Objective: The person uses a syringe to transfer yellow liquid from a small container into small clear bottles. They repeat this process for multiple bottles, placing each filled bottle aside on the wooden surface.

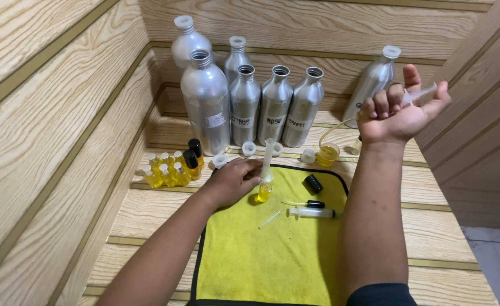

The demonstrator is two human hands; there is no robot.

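My left hand [233, 181] rests on the yellow cloth [261, 255] and steadies a small bottle of yellow liquid [264, 191] with a clear syringe barrel [268, 157] standing upright in its neck. My right hand [400, 110] is raised at the upper right, closed around a clear syringe [422, 93]. A thin tube [337, 129] curves down from it into a small cup of yellow liquid [328, 154].
Several tall aluminium bottles [244, 102] stand at the back, some open, one leaning [373, 82]. Small filled vials [170, 170] cluster at left. White caps [249, 148], a black cap [313, 183], a second syringe [312, 213] and a dropper piece [306, 203] lie nearby.
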